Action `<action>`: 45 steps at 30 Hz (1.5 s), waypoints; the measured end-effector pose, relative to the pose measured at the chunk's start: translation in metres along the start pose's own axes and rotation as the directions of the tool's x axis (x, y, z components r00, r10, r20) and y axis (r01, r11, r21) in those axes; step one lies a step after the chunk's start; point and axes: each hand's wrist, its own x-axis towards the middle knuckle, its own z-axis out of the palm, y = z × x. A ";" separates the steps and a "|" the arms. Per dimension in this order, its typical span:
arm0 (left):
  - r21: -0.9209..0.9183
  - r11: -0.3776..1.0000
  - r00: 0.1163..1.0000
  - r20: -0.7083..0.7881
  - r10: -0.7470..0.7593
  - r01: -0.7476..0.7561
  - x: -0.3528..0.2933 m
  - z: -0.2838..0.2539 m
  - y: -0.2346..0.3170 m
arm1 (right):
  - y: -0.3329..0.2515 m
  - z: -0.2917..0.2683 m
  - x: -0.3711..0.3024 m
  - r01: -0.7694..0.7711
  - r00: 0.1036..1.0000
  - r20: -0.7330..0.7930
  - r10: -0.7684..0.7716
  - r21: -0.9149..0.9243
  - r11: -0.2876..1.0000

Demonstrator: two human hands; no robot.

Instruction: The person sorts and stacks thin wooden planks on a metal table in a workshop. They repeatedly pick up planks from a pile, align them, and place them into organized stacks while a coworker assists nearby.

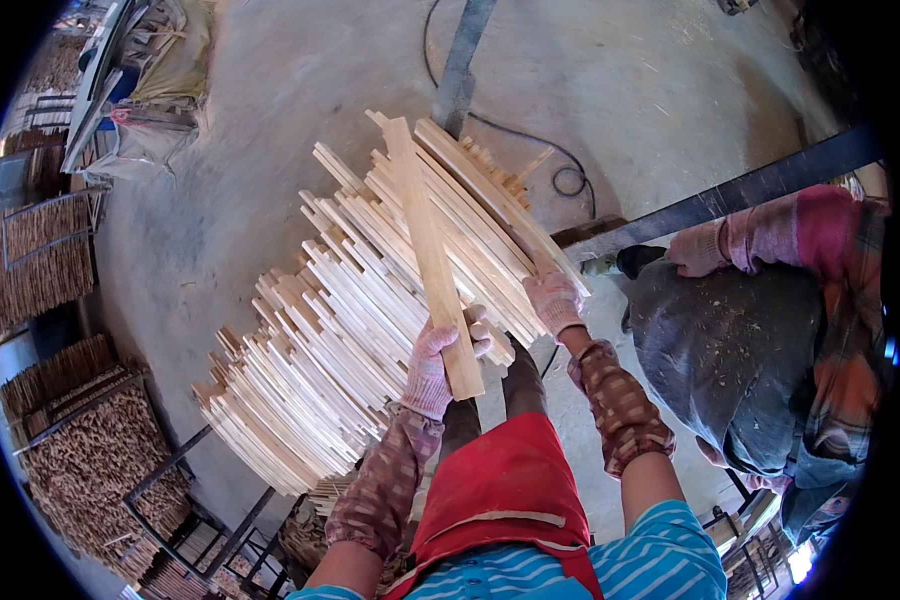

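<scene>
My left hand [431, 362], in a pale knitted glove, is closed around the lower part of a flat wooden board [427, 235]. The board lies slanted over a wide pile of pale wooden strips [320, 310], its far end reaching the pile's top edge. At the pile's right side, my gloved right hand [554, 302] grips the near end of a long wooden strip [505, 205]; its fingertips are partly hidden. Patterned sleeve covers wrap both forearms.
A co-worker's gloved hand [698, 250] and dark apron [725, 350] are close on my right, beside a metal beam [740, 190]. A black cable [540, 138] lies on the floor beyond the pile. Bundled sticks [100, 470] stand in racks at left.
</scene>
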 end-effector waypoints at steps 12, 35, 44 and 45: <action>0.086 0.995 0.998 0.033 -0.057 0.054 -0.008 -0.038 0.000 | -0.006 -0.004 0.014 0.081 0.997 0.016 -0.080 -0.116 0.990; 0.259 0.935 0.795 -0.500 0.344 -0.241 -0.023 -0.110 -0.015 | 0.033 0.020 0.021 0.330 0.938 -0.112 -0.328 -0.002 0.944; 0.444 0.799 0.204 -0.808 0.553 -0.404 -0.241 -0.287 0.010 | 0.020 0.004 -0.002 0.084 0.994 0.069 -0.083 -0.015 0.996; 0.535 0.773 0.143 -0.783 0.605 -0.342 -0.260 -0.317 0.015 | 0.052 0.006 0.011 0.154 0.988 0.007 -0.154 0.014 0.988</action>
